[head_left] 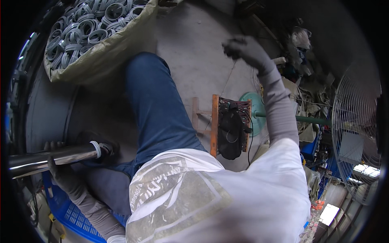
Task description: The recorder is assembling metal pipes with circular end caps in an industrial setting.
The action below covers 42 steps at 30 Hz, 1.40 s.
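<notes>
At the left, my left hand (61, 172), in a grey glove, is closed round a shiny metal tube (75, 156), with fingers showing above and below it. A light grey ring (96, 149) sits around the tube's right end. My right hand (246, 52), gloved in grey with dark fingertips, is raised well away from the tube at the upper right. Motion blurs its fingers, so whether they hold anything is unclear. Several similar grey rings (98, 36) fill a pale woven sack (121, 43) at the upper left.
A wooden stool (214, 125) with a black item (231, 133) on it stands right of my leg. Beyond are a green round base (253, 114) and a large wire-caged fan (354, 133). A blue plastic basket (77, 220) lies beneath my left arm.
</notes>
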### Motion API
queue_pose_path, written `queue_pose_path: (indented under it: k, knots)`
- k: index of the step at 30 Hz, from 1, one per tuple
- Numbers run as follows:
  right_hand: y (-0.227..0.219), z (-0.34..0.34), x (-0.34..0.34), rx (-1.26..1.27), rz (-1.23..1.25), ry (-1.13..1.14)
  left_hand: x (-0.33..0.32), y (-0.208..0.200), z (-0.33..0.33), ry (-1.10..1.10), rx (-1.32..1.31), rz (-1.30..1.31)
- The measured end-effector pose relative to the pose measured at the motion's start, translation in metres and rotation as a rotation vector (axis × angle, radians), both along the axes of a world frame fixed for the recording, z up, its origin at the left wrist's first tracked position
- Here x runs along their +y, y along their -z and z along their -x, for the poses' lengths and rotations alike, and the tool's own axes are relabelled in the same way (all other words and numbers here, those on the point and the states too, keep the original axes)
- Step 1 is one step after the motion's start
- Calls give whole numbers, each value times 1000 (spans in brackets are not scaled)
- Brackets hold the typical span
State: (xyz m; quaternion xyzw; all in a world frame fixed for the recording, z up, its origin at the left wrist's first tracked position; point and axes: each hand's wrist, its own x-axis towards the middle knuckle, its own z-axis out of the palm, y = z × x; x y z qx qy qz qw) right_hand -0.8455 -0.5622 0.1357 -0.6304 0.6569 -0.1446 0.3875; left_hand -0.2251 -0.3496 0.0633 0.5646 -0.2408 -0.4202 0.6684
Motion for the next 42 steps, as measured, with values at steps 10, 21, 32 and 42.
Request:
queue_pose_path:
  k: [10,21,32,42]
  knots:
    - [-86,-205,-50,-705,729,-205,51,-118,-40,-58,-591,60]
    - [-8,-385,-102,165,1191,-780,64,-57,-18,42,-1586,-252]
    - [-37,-359,-101,60,1294,-646,70,-51,-24,75,-1554,-327]
    - [90,-417,39,-969,221,-622,58,-66,-11,200,-1463,-192]
